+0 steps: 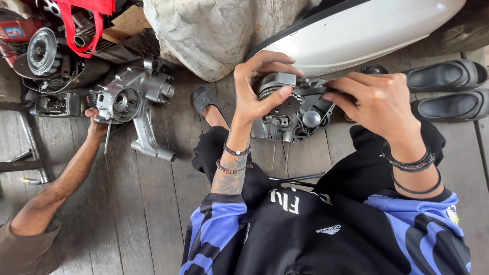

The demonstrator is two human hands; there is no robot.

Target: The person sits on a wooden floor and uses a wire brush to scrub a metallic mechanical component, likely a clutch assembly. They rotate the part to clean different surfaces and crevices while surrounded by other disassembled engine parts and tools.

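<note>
I sit on a wooden plank floor with a grey metal engine block in front of my knees. My left hand wraps over its finned cylinder and grips it from above. My right hand pinches a thin dark tool whose tip lies against the top of the engine. Both wrists carry bracelets.
Another person's arm reaches from the lower left to a second engine casing. More engine parts and a red strap lie at the top left. A pale sack, a white scooter body and black sandals stand behind.
</note>
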